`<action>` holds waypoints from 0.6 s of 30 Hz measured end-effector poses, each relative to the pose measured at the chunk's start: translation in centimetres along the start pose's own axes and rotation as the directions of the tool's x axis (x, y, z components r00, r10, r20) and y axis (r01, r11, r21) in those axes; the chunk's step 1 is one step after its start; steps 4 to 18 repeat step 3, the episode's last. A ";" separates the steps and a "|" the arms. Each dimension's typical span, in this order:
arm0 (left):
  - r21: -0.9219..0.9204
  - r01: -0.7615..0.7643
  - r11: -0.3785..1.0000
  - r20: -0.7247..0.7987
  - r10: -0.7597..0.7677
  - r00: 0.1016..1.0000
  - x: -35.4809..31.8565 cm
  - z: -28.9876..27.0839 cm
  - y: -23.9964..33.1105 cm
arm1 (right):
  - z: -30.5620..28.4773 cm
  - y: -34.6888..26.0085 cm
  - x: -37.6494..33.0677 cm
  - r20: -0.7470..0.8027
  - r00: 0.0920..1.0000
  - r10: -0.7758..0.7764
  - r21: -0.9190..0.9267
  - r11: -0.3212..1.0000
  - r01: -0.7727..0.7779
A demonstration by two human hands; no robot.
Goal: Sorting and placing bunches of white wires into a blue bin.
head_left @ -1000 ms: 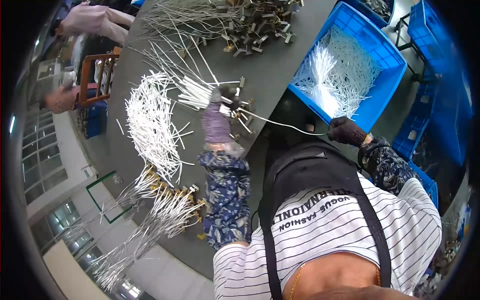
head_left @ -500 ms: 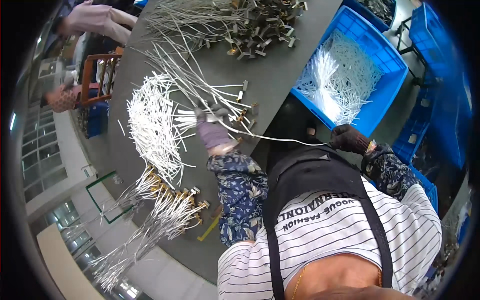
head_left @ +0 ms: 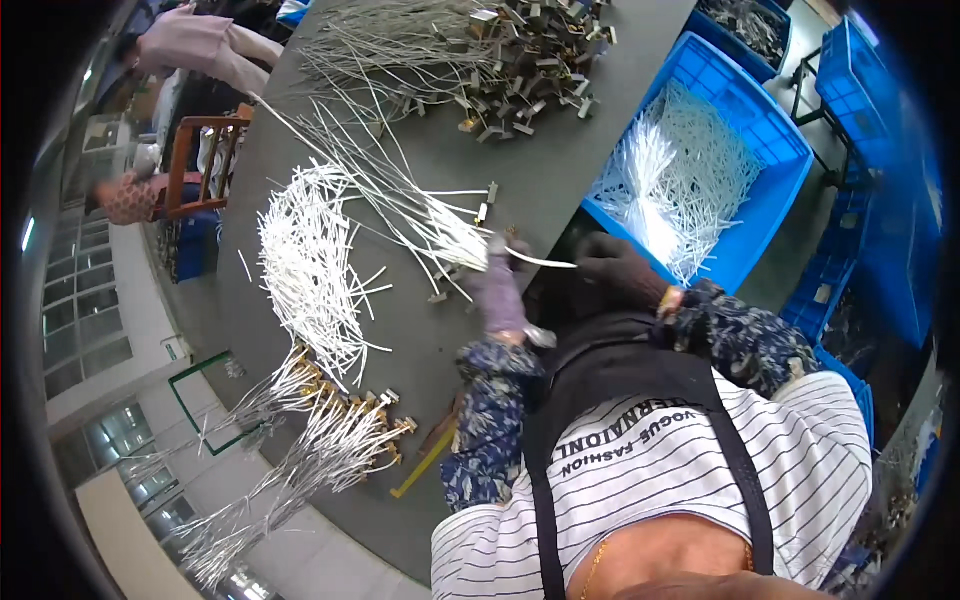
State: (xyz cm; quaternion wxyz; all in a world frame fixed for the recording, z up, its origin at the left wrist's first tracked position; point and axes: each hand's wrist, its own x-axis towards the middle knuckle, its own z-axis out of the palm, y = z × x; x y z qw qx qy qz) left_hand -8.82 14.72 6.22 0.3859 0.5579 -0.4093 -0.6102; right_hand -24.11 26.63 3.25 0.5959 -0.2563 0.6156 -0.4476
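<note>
My left hand (head_left: 497, 290), in a purple-grey glove, is closed at the table's right edge around the ends of a bundle of thin wires with white sleeves (head_left: 448, 228). One white sleeved end (head_left: 548, 264) sticks out from it to the right. That tip comes close to my right hand (head_left: 617, 272), dark-gloved and blurred in front of the black apron. Its fingers are curled, but whether it grips anything is hidden. Beside the bundle lie small metal connector pieces (head_left: 484, 212). Farther left, a large pile of short white tubes (head_left: 310, 262) covers part of the table.
Wires with metal ends (head_left: 530, 70) heap up at the far side of the grey table (head_left: 425, 330). Bundled wires with brass-coloured ends (head_left: 340, 425) hang over the near left edge. A blue crate (head_left: 770, 205) of white tubes stands right. Another person (head_left: 200, 45) is at the far left.
My left hand has moved right from the white tubes to the table edge, and the white-sleeved ends now gather there. My right hand has come left, closer to the left one.
</note>
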 end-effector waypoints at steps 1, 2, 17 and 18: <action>0.041 -0.034 0.999 -0.018 0.035 0.999 0.2 -0.4 -0.9 | 1.7 -2.6 0.6 0.018 0.999 0.036 0.100 0.994 -0.037; 0.083 -0.070 0.994 -0.038 0.073 0.997 0.5 -0.8 -1.1 | 3.1 -4.7 1.1 0.045 0.997 0.067 0.198 0.977 -0.075; 0.076 -0.075 0.994 -0.038 0.078 0.996 0.8 -0.8 -0.9 | 3.7 -5.2 1.9 0.074 0.997 -0.002 0.140 0.990 -0.009; 0.076 -0.075 0.994 -0.038 0.078 0.996 0.8 -0.8 -0.9 | 3.7 -5.2 1.9 0.074 0.997 -0.002 0.140 0.990 -0.009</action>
